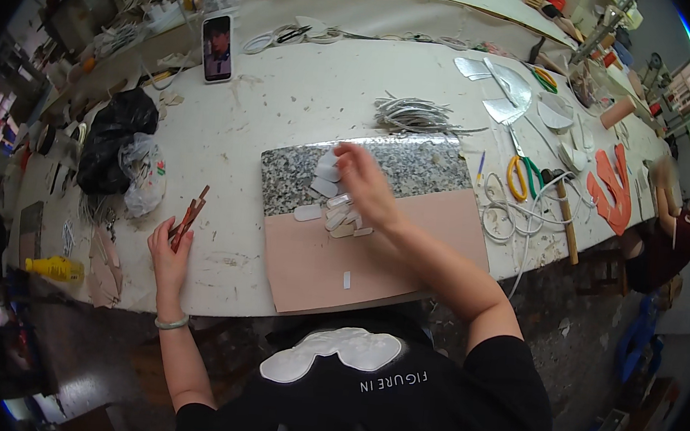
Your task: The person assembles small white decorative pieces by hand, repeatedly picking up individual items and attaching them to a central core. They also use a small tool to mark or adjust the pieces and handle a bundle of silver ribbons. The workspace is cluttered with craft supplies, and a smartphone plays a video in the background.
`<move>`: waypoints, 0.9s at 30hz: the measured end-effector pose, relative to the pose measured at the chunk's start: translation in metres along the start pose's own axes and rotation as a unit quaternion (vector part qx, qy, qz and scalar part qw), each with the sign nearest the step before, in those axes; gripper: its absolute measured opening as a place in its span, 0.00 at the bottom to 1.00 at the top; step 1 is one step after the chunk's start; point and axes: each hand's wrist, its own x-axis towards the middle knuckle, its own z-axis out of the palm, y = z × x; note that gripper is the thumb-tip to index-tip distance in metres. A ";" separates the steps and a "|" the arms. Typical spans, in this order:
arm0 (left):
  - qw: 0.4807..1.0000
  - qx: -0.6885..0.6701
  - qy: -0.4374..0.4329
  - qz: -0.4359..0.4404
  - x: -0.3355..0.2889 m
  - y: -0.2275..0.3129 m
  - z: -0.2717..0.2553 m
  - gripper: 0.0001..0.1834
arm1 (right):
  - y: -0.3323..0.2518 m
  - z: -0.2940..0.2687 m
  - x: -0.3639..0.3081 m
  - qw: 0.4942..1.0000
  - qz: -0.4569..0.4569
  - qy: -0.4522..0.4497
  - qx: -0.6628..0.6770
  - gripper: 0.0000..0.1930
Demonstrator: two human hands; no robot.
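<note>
My left hand [168, 251], a bangle on its wrist, is closed around several thin reddish-brown strips [190, 217] whose ends stick up past the fingers. Over the far part of a speckled stone slab [415, 162], my right hand [364, 186] has its fingers curled together beside small white round-ended pieces [325, 187]. Whether a piece is between those fingertips is hidden. A loose pile of whitish and beige pieces [345, 218] lies below the hand, on the edge of a pinkish-tan sheet [316, 266] covering the near part of the slab. One small white piece [347, 280] lies apart on that sheet.
A bundle of grey cords [419, 115] lies beyond the slab. Scissors [517, 175], white cord [499, 213], a hammer [567, 223] and orange cut pieces [612, 190] are at right. A phone [218, 48] stands far left, near black and clear bags [121, 143]. Another person sits far right.
</note>
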 end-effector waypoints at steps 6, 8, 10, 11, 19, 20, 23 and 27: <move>0.993 0.000 0.112 0.029 0.017 -0.009 0.001 0.17 | -0.007 -0.046 -0.031 0.986 0.096 0.059 0.122 0.16; 0.986 -0.026 0.162 0.016 0.041 -0.004 -0.014 0.14 | -0.005 -0.049 -0.052 0.989 0.103 0.077 0.071 0.17; 0.977 -0.070 0.202 0.016 0.070 -0.007 -0.034 0.12 | -0.006 -0.053 -0.068 0.987 0.127 0.078 0.054 0.17; 0.970 -0.100 0.219 0.034 0.087 -0.015 -0.041 0.12 | -0.008 -0.054 -0.075 0.985 0.144 0.076 0.047 0.17; 0.961 0.255 0.019 0.102 0.178 -0.094 -0.023 0.18 | 0.004 -0.047 -0.089 0.991 0.102 0.074 0.038 0.14; 0.970 0.233 -0.010 0.066 0.179 -0.096 -0.025 0.18 | 0.004 -0.047 -0.089 0.992 0.099 0.069 0.027 0.13; 0.977 0.191 -0.089 -0.042 0.175 -0.084 -0.036 0.16 | 0.005 -0.049 -0.087 0.990 0.118 0.068 0.045 0.13; 0.971 0.203 -0.092 -0.090 0.164 -0.056 -0.051 0.11 | 0.005 -0.046 -0.083 0.991 0.118 0.056 0.028 0.14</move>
